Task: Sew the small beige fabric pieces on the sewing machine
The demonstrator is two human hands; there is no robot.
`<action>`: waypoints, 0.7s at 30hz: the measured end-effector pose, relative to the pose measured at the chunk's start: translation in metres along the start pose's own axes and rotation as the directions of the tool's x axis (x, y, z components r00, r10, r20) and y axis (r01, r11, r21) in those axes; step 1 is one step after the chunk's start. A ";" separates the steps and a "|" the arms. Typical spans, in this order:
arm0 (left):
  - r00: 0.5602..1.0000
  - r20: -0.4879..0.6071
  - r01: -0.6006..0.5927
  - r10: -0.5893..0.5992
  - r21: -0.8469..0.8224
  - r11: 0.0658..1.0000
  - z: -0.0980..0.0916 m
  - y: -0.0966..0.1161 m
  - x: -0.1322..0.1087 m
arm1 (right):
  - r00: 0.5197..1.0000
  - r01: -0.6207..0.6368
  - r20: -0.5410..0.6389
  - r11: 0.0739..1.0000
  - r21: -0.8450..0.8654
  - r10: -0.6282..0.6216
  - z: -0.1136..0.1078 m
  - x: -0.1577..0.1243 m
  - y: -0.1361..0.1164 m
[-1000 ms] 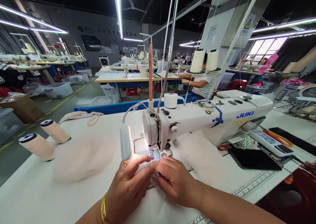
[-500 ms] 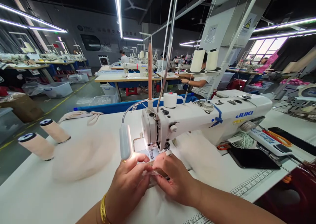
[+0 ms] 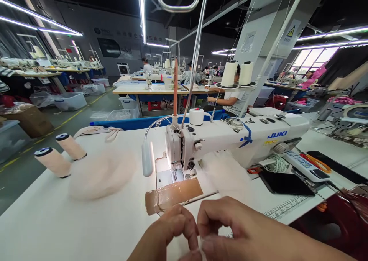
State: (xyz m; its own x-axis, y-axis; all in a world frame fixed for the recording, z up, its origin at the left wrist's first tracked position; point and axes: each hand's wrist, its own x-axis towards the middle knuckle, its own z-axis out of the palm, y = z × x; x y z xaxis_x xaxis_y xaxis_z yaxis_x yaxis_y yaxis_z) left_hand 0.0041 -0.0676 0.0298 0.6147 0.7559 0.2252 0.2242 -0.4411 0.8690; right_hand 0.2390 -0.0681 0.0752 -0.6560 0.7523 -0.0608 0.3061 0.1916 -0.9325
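Note:
At the bottom of the view, my left hand (image 3: pixel 169 230) and my right hand (image 3: pixel 235 226) are close together, with bent fingers pinched toward each other. Whatever lies between the fingertips is too small or hidden to make out. Both are in front of the white sewing machine (image 3: pixel 224 138), apart from its presser foot (image 3: pixel 174 174). A strip of brown tape (image 3: pixel 178 194) covers the bed between the hands and the foot. Pale sheer fabric (image 3: pixel 100 174) lies in a heap on the left, and another sheer piece (image 3: pixel 227 176) rests right of the needle area.
Two peach thread cones (image 3: pixel 53 162) stand on the left of the white table (image 3: pixel 94 230). A lamp (image 3: pixel 147 159) hangs beside the machine head. On the right are a black phone (image 3: pixel 286 183), orange-handled scissors (image 3: pixel 320 163) and a printed ruler (image 3: pixel 283 207). A co-worker (image 3: pixel 232 100) sits beyond.
Both hands have drawn back from the presser foot toward me, uncovering the brown tape and the needle plate. The view has shifted slightly.

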 end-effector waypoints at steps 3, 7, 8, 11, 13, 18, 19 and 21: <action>0.956 -0.039 0.294 -0.291 0.096 0.951 0.001 -0.018 0.017 | 0.978 -0.206 0.034 0.978 0.039 0.205 -0.005 0.034 0.017; 0.912 -0.220 0.410 -0.346 0.505 0.759 -0.004 -0.051 0.035 | 0.955 -0.291 -0.168 0.871 -0.396 0.243 -0.004 0.087 0.045; 0.920 -0.240 0.393 -0.311 0.565 0.726 -0.005 -0.057 0.036 | 0.950 -0.307 -0.202 0.840 -0.447 0.239 -0.003 0.097 0.050; 0.956 -0.275 0.266 -0.099 0.677 0.686 -0.008 -0.069 0.033 | 0.936 -0.343 -0.257 0.795 -0.500 0.242 0.001 0.115 0.059; 0.965 -0.242 0.118 0.105 0.751 0.650 -0.009 -0.073 0.031 | 0.930 -0.358 -0.280 0.769 -0.531 0.240 0.003 0.119 0.063; 0.939 -0.080 -0.151 0.335 0.779 0.609 -0.013 -0.081 0.031 | 0.925 -0.357 -0.337 0.701 -0.618 0.175 0.005 0.109 0.065; 0.941 -0.084 -0.149 0.328 0.767 0.624 -0.014 -0.082 0.031 | 0.926 -0.351 -0.346 0.684 -0.640 0.151 0.005 0.104 0.065; 0.941 -0.100 -0.141 0.323 0.752 0.644 -0.015 -0.083 0.032 | 0.936 -0.295 -0.351 0.630 -0.718 0.037 0.008 0.092 0.067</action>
State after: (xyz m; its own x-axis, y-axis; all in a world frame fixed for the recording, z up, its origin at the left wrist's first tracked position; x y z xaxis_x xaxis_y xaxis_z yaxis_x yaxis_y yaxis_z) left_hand -0.0066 0.0005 -0.0285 0.5752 0.6174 0.5366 0.6264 -0.7544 0.1965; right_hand 0.1939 0.0089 0.0046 -0.3603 0.9322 0.0331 0.8818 0.3520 -0.3139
